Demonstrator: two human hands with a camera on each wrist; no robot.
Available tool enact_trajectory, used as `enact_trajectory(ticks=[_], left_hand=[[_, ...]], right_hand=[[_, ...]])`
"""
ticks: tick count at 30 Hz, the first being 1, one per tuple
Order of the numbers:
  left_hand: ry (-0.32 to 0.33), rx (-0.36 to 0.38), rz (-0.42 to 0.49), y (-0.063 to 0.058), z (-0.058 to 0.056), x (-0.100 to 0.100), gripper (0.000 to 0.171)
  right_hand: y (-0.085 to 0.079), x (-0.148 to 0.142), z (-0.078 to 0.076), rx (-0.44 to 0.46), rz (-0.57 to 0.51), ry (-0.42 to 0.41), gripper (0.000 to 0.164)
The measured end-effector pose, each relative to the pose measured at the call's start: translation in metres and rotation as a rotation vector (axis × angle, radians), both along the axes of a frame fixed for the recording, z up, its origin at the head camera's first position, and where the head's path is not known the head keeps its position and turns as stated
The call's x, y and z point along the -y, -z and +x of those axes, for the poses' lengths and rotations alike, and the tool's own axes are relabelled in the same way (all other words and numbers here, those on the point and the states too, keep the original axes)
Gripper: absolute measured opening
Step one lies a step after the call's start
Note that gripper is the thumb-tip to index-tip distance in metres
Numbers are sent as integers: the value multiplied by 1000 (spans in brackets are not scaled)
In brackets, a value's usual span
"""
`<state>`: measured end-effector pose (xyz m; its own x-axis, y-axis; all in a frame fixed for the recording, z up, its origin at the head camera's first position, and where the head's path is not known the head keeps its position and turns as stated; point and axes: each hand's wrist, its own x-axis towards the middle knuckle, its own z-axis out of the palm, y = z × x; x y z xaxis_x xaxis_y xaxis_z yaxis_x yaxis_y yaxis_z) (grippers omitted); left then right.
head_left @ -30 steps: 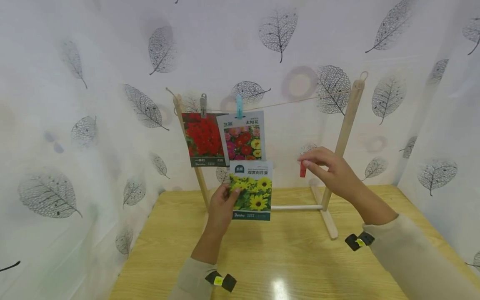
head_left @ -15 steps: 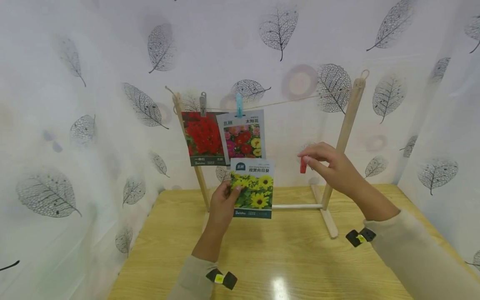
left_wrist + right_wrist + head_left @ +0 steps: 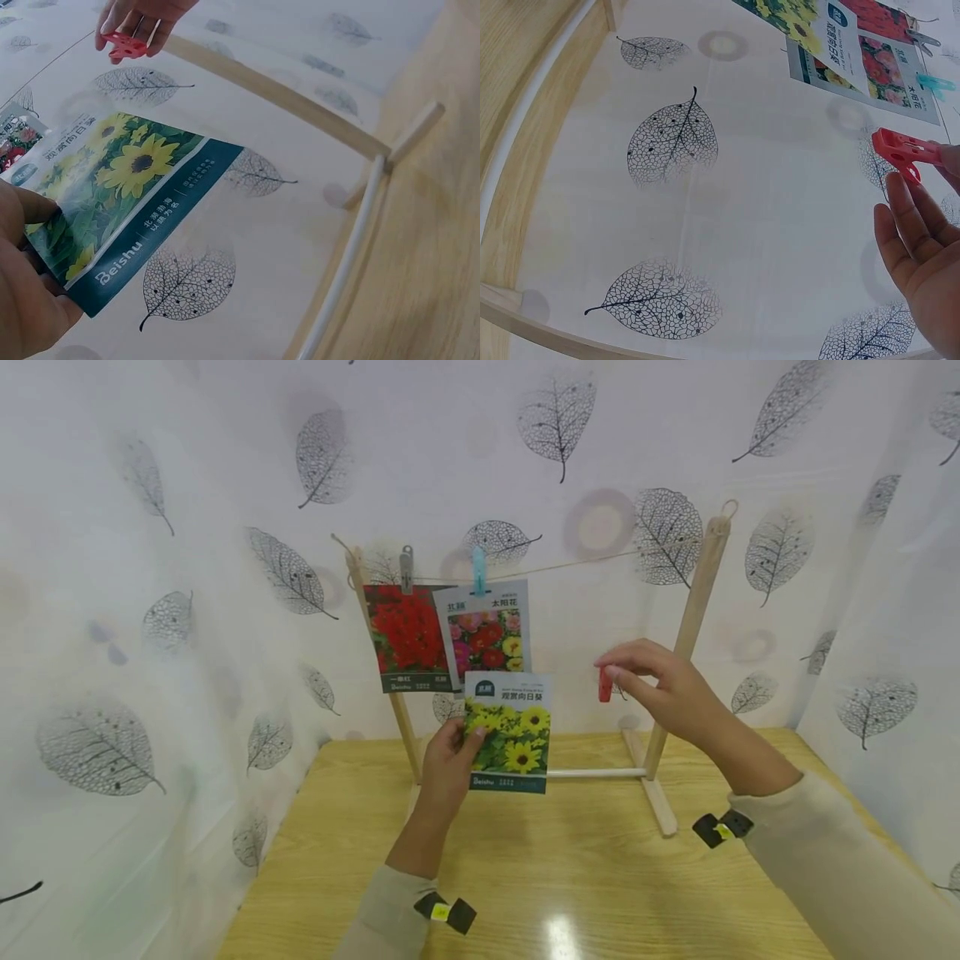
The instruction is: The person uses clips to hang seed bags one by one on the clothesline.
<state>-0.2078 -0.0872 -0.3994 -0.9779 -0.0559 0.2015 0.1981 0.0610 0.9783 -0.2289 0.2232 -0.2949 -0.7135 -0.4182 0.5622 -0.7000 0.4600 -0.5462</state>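
Observation:
My left hand (image 3: 447, 764) pinches the left edge of a seed packet (image 3: 517, 727) with yellow sunflowers on its front. The packet is upright, its top overlapping the lower part of a hanging packet in the head view. Off to the right, my right hand (image 3: 663, 689) pinches a red clothespin (image 3: 604, 684) between thumb and fingers, its body pointing down. In the right wrist view the clothespin (image 3: 907, 150) shows its plastic jaws apart from any packet or string. The left wrist view shows the sunflower packet (image 3: 127, 180) from close by, with the fingertips partly hidden behind it.
A string (image 3: 585, 562) runs between two wooden posts (image 3: 693, 610). A grey clothespin (image 3: 407, 570) holds a red-flower packet (image 3: 408, 635) on it, and a blue clothespin (image 3: 479, 571) holds a mixed-flower packet (image 3: 487, 635). A white rod (image 3: 596, 773) joins the stand's feet above the wooden table (image 3: 600, 877).
My left hand has raised the sunflower packet slightly and shifted it a little right. My right hand has lifted the red clothespin slightly. The hanging packets stay in place.

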Motion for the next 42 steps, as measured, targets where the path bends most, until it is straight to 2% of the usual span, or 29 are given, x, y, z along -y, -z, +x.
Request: enact_trajectory(ticks=[13, 27, 33, 42], left_hand=[[3, 2, 26, -3, 0, -3, 28], [14, 20, 26, -4, -2, -3, 30], [10, 11, 10, -7, -2, -4, 29], [14, -26, -3, -3, -5, -5, 28]], right_hand=[[-6, 0, -1, -46, -9, 9, 22], [-19, 3, -1, -116, 12, 90, 24], [-23, 4, -3, -148, 5, 84, 25], [-30, 6, -6, -190, -28, 25, 27]])
